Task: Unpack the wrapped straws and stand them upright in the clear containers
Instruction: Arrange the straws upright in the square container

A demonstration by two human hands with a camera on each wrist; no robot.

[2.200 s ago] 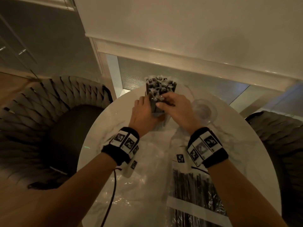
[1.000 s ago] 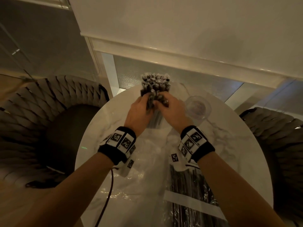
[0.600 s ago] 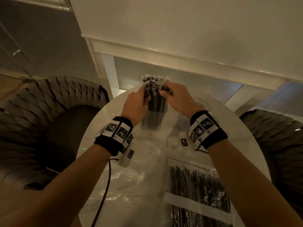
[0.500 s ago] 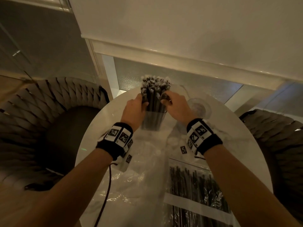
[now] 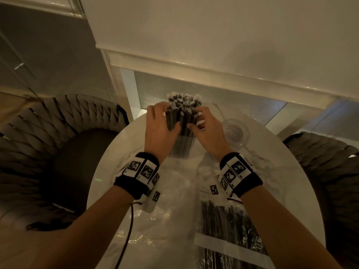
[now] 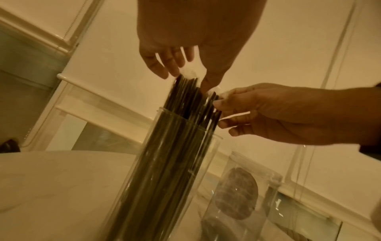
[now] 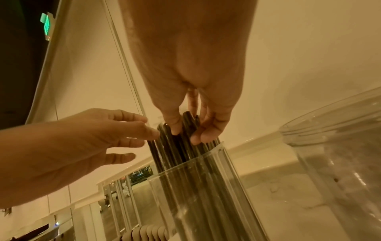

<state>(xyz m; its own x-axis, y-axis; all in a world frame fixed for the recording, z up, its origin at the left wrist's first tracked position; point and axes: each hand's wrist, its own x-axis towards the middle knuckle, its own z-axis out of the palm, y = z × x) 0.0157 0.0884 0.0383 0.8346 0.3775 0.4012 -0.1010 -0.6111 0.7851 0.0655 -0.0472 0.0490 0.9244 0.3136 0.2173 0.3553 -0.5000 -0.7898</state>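
Gathering the thin, light, stiff black straws [image 5: 182,113] standing in the tall clear glass container [image 6: 164,171], the left hand [image 5: 159,131] is cupping them with loosely spread fingers while the right hand [image 5: 206,129] is pinching their slippery upper ends, probably the best hold.

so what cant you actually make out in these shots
- Straw count in the filled container: head view, both hands cover the bundle; left wrist view is motion-blurred.
- Whether the right hand pinches a straw or only touches: right wrist view, fingers overlap.
- Near end of the straw pack: cut off by the bottom edge.
- Second container's contents: too dim.
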